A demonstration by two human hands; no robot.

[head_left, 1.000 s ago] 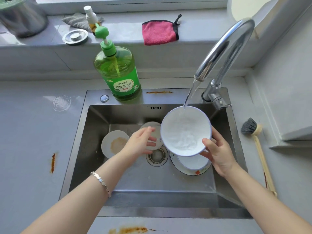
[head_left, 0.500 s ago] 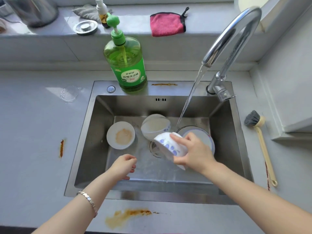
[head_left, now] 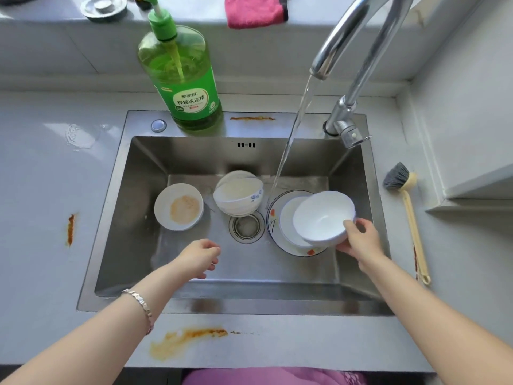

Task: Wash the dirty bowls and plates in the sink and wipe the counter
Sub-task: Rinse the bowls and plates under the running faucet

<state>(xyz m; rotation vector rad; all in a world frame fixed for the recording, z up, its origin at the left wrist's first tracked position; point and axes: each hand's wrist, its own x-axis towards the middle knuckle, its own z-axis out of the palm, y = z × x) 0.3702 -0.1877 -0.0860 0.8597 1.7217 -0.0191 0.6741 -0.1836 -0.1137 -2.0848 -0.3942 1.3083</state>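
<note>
My right hand (head_left: 361, 241) grips the rim of a white bowl (head_left: 322, 215), held upright and slightly tilted over a flowered plate (head_left: 273, 218) at the right of the steel sink (head_left: 144, 168). A smaller white dish lies on that plate under the bowl. My left hand (head_left: 198, 257) hovers over the sink floor with loosely curled fingers, holding nothing. A dish with orange residue (head_left: 179, 207) lies at the left. Tilted blue-patterned bowls (head_left: 238, 194) are stacked behind the drain (head_left: 246, 227). Water runs from the faucet (head_left: 358, 37).
A green detergent bottle (head_left: 180, 79) stands on the sink's back rim. A dish brush (head_left: 405, 212) lies on the right counter. A pink cloth (head_left: 252, 11) and a metal sink plug (head_left: 104, 6) sit on the ledge. Orange stains (head_left: 188, 336) mark the grey counter's front, left and back.
My right hand took the bowl from under the tap, tipped it over above the drain, then turned it upright over the plate at the right. My left hand withdrew toward the sink's front.
</note>
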